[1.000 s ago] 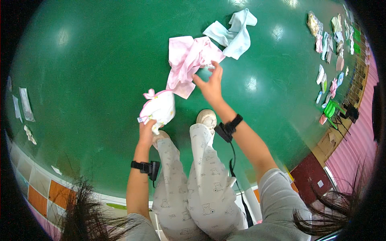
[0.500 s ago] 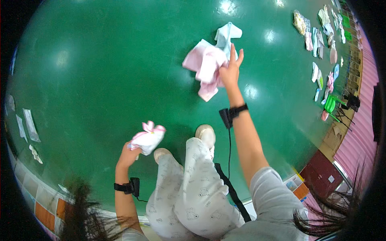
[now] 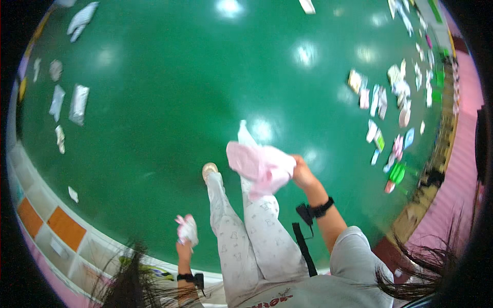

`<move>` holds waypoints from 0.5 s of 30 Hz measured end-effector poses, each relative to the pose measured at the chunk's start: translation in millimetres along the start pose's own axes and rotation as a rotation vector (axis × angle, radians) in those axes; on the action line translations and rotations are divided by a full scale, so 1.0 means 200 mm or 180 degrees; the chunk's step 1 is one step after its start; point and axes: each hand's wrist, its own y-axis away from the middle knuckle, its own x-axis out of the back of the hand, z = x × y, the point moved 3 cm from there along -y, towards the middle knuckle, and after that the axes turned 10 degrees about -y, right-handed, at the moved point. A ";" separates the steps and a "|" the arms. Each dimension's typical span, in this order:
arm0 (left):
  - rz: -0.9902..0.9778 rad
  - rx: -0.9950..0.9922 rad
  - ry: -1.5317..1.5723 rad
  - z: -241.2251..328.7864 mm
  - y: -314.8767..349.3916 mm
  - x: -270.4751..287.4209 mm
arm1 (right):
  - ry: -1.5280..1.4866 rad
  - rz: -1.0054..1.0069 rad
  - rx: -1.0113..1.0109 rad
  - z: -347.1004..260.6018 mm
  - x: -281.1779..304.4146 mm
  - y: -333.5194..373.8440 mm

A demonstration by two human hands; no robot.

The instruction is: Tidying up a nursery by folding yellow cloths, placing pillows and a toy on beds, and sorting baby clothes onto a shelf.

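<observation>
My right hand (image 3: 303, 174) is closed on the edge of a pink cloth piece (image 3: 269, 167), perhaps a small garment, which hangs spread out in front of my right leg. A narrow pale tip (image 3: 245, 133) shows beyond it; whether this is more cloth or part of my leg, I cannot tell. Low on the left, my left hand (image 3: 184, 249) is closed around a bunched white cloth with pink trim (image 3: 188, 230), held up off the floor. Motion blurs both cloths.
Several garments and packets (image 3: 400, 92) lie across the green floor on the right, near a green chair (image 3: 396, 174). More clear packets (image 3: 78, 105) and cloths lie at left. Low shelving with orange panels (image 3: 67, 227) runs along the lower left.
My right hand has lifted the pink cloth from farther out and brought it toward me. My left hand has drawn back, still holding its cloth. The view has shifted and my legs have moved.
</observation>
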 end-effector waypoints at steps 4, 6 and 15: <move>-0.0180 0.0311 0.0414 -0.31 0.66 0.13 | 0.0076 -0.1261 -0.0152 -0.50 -0.77 0.45; 0.0099 0.0146 0.0408 -0.29 0.98 0.23 | 0.0827 -0.1731 -0.0063 -0.67 -1.21 0.68; 0.2244 0.0933 0.2922 -1.28 1.38 0.12 | 0.6452 -0.3436 0.1465 -0.11 -2.77 1.24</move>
